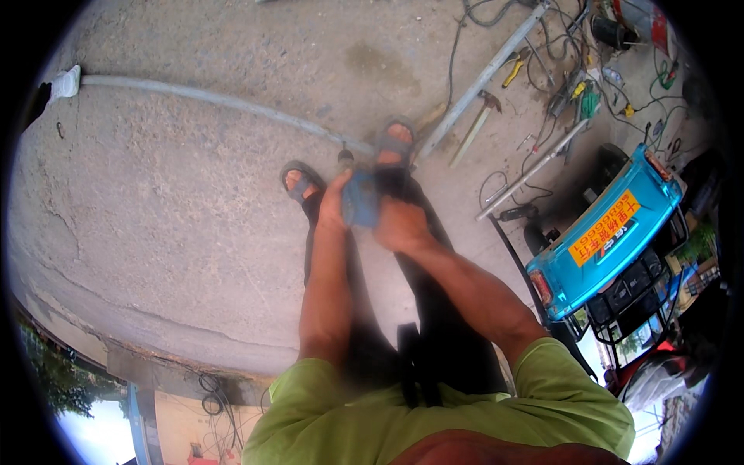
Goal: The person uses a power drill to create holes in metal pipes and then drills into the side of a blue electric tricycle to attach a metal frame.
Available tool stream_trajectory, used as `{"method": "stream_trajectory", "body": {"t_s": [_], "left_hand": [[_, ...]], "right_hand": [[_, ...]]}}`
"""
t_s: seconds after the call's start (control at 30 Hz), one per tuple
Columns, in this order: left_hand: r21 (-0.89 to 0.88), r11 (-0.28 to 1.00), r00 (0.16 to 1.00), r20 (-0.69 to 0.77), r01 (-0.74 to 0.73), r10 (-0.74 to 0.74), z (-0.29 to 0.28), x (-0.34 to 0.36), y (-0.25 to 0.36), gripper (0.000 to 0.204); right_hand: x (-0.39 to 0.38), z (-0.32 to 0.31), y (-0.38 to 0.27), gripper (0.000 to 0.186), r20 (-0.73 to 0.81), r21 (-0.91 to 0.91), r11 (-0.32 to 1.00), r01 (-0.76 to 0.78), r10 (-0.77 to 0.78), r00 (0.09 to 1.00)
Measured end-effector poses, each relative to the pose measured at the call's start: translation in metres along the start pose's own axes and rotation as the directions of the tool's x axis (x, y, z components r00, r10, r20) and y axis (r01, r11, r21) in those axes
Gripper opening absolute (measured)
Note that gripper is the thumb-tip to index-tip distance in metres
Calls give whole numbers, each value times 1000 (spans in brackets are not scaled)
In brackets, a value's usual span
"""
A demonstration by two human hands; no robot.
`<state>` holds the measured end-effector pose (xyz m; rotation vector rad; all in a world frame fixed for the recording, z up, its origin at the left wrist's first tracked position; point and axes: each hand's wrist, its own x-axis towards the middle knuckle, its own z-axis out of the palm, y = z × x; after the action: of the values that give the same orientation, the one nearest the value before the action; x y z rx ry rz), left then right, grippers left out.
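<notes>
Both of my hands grip a blue power drill (359, 201) in front of my legs, its dark chuck (346, 157) pointing away from me and down. My left hand (334, 199) is wrapped round the drill's left side near the front. Closed at its right rear is my right hand (401, 225), with the handle hidden under the fingers. The drill's tip is at a long grey metal pipe (232, 101) lying on the ground; whether it has entered the metal I cannot tell. My right sandalled foot (396, 141) is at the pipe's near end.
At the far left, another person's white shoe (68, 83) is at the pipe's other end. On the right lie a metal bar (484, 77), a hammer (474, 132), yellow-handled pliers (512, 74) and tangled cables. A blue three-wheeler or cart body (597, 240) stands nearby.
</notes>
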<state>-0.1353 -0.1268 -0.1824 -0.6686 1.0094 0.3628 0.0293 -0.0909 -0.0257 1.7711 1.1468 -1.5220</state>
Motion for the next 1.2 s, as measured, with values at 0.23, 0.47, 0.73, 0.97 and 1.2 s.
{"method": "stream_trajectory", "body": {"t_s": [0.23,0.47,0.73,0.97,1.2], "left_hand": [[18,998,996,60,-64,63,2,-2,-5,48],[0,999,999,14,-43,43,1,2,-5,46],[19,1000,999,-26,-23,24,1,4,-3,45],[-24,1000,1000,30,-5,5,2,5,-4,46],[-49,999,999,34,-24,26,-1,5,-6,45]], "right_hand": [[-2,-4,1,41,-12,-20,1000,1,-1,1000],[-5,-9,-4,40,9,-17,1000,-1,1,1000],[-3,-9,-7,38,17,-18,1000,-21,21,1000],[-1,-9,-3,35,1,-25,1000,-16,16,1000],[2,-10,-1,35,-7,-63,998,10,-11,1000]]}}
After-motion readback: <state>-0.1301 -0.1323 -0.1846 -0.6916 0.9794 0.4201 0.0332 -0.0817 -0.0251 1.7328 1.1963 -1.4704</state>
